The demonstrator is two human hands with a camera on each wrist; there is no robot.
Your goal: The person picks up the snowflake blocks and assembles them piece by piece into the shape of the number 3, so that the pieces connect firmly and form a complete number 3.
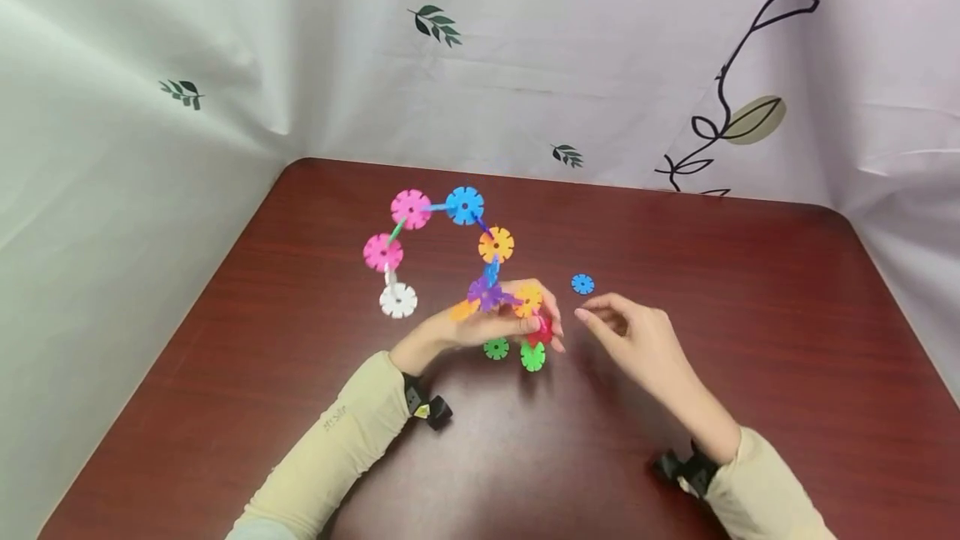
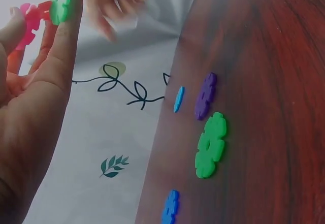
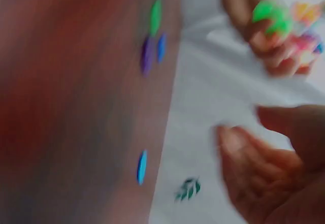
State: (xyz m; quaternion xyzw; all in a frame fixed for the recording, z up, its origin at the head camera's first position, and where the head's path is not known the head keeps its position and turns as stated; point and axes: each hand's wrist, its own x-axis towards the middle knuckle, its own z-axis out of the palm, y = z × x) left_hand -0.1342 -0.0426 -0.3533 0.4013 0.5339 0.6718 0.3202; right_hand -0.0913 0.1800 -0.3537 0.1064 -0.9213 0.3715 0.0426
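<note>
A curved chain of slotted snowflake discs rises from my left hand [image 1: 487, 327], which pinches a red disc [image 1: 542, 329] near its lower end. A green disc [image 1: 532, 357] hangs below the red one. From there the chain runs through orange [image 1: 528, 301], purple [image 1: 485, 294], blue [image 1: 465, 206] and pink [image 1: 411, 208] discs to a white disc [image 1: 398, 301] at the far end. My right hand [image 1: 637, 340] is apart from it, to the right, fingers loosely bent and holding nothing; it is blurred in the left wrist view.
On the dark red table [image 1: 750, 315] lies a blue disc [image 1: 582, 283] beyond my right fingertips. A green disc [image 2: 210, 145], a purple disc [image 2: 205, 96] and another blue disc [image 2: 171, 209] also lie there. Pale curtain [image 1: 525, 65] surrounds the table's back and sides.
</note>
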